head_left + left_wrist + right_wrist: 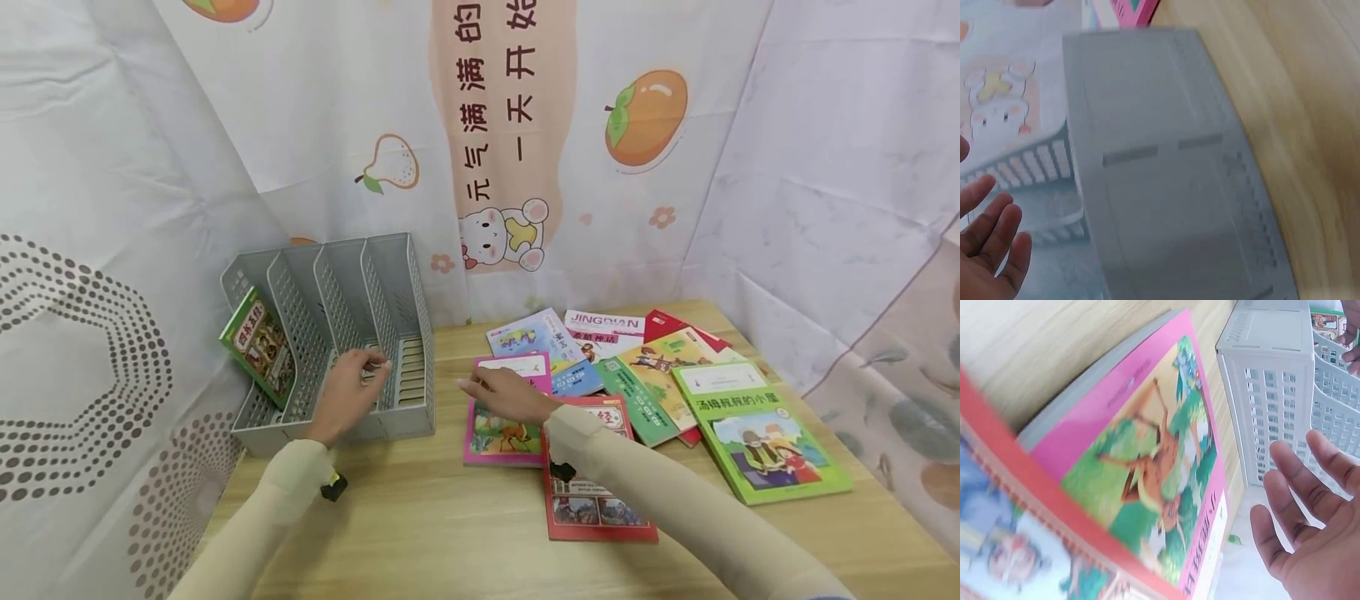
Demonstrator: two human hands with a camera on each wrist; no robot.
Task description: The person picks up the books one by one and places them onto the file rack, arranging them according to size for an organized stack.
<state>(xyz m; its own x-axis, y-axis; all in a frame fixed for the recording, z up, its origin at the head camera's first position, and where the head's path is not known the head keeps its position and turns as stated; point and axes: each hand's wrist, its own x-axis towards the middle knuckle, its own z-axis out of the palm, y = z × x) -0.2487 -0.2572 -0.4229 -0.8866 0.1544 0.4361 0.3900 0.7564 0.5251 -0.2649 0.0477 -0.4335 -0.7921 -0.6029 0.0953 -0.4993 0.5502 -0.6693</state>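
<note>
My left hand (351,393) hovers over the front of a grey compartment rack (333,427), its fingers loosely bent and holding nothing. Above the pink-edged book (495,452) with a deer on its cover is my right hand (513,395), also holding nothing. In the right wrist view the fingers (1300,487) are relaxed and apart from that book (1147,462). A green-edged book (262,346) leans in the leftmost compartment. A red book (600,521) lies partly under the right forearm and overlaps the pink one.
Several more books lie in a loose pile on the right of the wooden table (420,533), among them a green one (772,442) near the right edge, a blue one (536,333) and a yellow-green one (660,383). A printed curtain (337,100) hangs behind the table.
</note>
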